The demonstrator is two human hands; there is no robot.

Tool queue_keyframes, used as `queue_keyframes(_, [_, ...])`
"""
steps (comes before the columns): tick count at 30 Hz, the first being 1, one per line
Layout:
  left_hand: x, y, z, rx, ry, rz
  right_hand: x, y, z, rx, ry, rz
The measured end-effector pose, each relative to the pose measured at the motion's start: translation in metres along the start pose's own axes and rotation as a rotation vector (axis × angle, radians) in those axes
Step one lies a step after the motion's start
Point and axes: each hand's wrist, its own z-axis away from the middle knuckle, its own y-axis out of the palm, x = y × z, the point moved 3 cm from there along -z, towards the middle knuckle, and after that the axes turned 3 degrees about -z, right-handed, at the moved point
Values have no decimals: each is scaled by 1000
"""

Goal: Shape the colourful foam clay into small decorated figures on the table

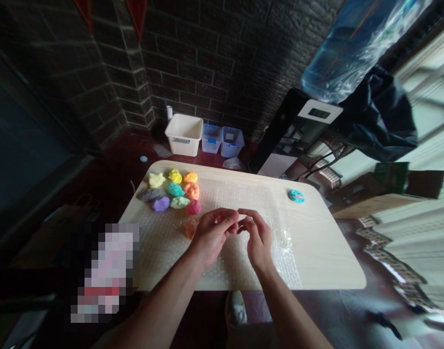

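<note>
Hands close together above bubble wrap (163, 249).
Left hand (216, 230): thumb and fingers together, contents I can't tell; right hand (257, 232): fingers apart. Orange-brown clay lump (190, 229) on wrap, beside left wrist.

Pale table (323, 242) (bubble wrap (229, 269) atop)

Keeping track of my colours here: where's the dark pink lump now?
In the head view, the dark pink lump is on the table's left half, just right of the pale green lump and beyond the left hand.
</note>
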Motion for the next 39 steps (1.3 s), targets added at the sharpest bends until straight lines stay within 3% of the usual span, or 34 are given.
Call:
queue_keyframes(7, [3, 0, 1, -55, -77, 20, 6, 0, 0, -6, 1, 21])
queue_keyframes(15, [2, -1, 0, -13, -51, 30, 6, 0, 0, 3, 3, 23])
queue_keyframes(21, [8, -4, -2, -48, -134, 108, 12, 1, -1, 7, -34, 53])
queue_keyframes(39, [-2, 3, 1, -56, 4, -33, 7, 1, -1, 1, -2, 22])
